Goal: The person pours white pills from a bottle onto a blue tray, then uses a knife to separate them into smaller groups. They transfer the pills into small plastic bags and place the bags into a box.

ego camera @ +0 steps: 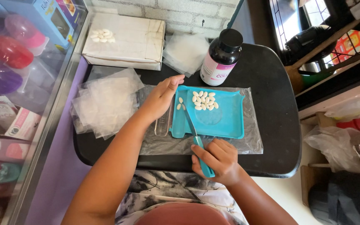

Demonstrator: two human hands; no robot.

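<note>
so far two white tablets [180, 103] sit apart from the pile [204, 100] on the teal counting tray [226, 121]; right hand [218, 160] grips the spatula [193, 131], left hand [161, 98] rests flat, steadying the tray's edge on the table [267, 83].

Pills [203, 100] in tray [230, 121], bottle [221, 58] behind

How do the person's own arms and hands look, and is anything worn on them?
Both forearms are bare, with no sleeves in view. The left hand and the right hand wear no gloves, and no rings, watch or bracelet can be seen. The fingernails look short and unpainted.
</note>
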